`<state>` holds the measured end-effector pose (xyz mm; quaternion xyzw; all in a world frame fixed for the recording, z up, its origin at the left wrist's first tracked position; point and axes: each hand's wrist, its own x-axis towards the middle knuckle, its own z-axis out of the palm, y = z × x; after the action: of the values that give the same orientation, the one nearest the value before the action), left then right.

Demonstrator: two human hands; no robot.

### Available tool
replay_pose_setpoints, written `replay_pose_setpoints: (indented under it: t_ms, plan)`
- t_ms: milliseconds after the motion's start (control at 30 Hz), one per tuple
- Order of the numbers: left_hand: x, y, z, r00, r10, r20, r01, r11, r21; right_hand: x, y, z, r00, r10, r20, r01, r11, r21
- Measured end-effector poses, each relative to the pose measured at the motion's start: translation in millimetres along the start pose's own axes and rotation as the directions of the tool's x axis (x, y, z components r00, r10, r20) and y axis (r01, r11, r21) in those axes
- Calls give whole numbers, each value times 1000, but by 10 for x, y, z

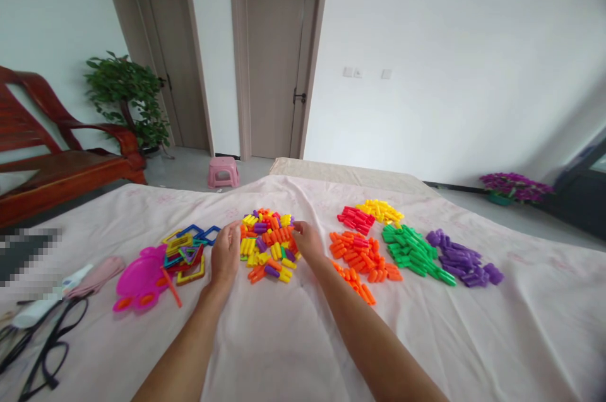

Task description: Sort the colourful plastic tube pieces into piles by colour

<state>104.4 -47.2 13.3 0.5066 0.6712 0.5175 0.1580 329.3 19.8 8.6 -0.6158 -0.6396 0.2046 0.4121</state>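
A mixed pile of small plastic pieces (262, 243) in yellow, orange, purple and red lies on the pale cloth between my hands. My left hand (226, 252) rests at the pile's left edge, open, with nothing seen in it. At the right edge, my right hand (307, 241) touches the pile with bent fingers; whether they hold a piece is too small to tell. To the right are single-colour heaps: red pieces (356, 219), yellow pieces (380, 211), orange pieces (362, 257), green pieces (413, 252) and purple pieces (461, 261).
Left of my hands lie a magenta tray (139, 279), coloured geometric frames (189, 254) and an orange stick (171, 287). Glasses (55, 345), a pink cloth (101, 274) and a white tube (40, 308) are farther left. A pink stool (223, 172) stands beyond the covered surface (279, 339).
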Motion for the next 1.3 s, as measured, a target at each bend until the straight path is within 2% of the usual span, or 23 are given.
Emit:
replay_pose_setpoints:
  t_ms: [100,200,333,467,567,633,700,767,833,967,1100,1200,1300]
  plan:
    - [-22,-183,-20,998,-64,20,63,997,49,49,-114,-13,989,48,138,-13,970,-245]
    - [11,-307,-3,993,-109,38,107,993,59,67,-205,22,984,49,170,16,932,-362]
    - [71,-364,28,992,-115,48,111,991,80,43,-260,39,986,46,161,11,941,-339]
    - [85,-346,24,991,-123,53,117,988,103,27,-289,-79,989,-15,145,42,982,-185]
    - [78,-324,5,989,-140,55,130,980,154,43,-246,-333,990,-62,127,55,997,58]
    - [76,-323,-1,989,-137,53,126,975,181,48,-155,-607,990,-43,136,6,966,257]
    - [79,-337,1,991,-127,52,115,974,194,33,-13,-957,988,-33,153,-27,927,373]
    - [84,-362,8,991,-118,56,104,974,204,-3,163,-1348,989,-51,140,-4,930,366]
    - [86,-390,13,993,-97,64,82,974,211,-51,359,-1733,991,-52,122,17,962,274]
    - [88,-444,17,994,-65,85,42,969,243,-125,729,-2319,983,51,175,-61,997,54]
    - [97,-477,22,994,-45,99,15,961,278,-113,915,-2554,949,93,302,-93,996,-15]
    - [104,-482,26,995,-25,100,-4,960,279,-63,908,-2570,903,63,425,-34,997,-74]
    - [107,-474,26,995,-34,98,6,961,276,-16,890,-2534,882,55,468,11,990,-138]
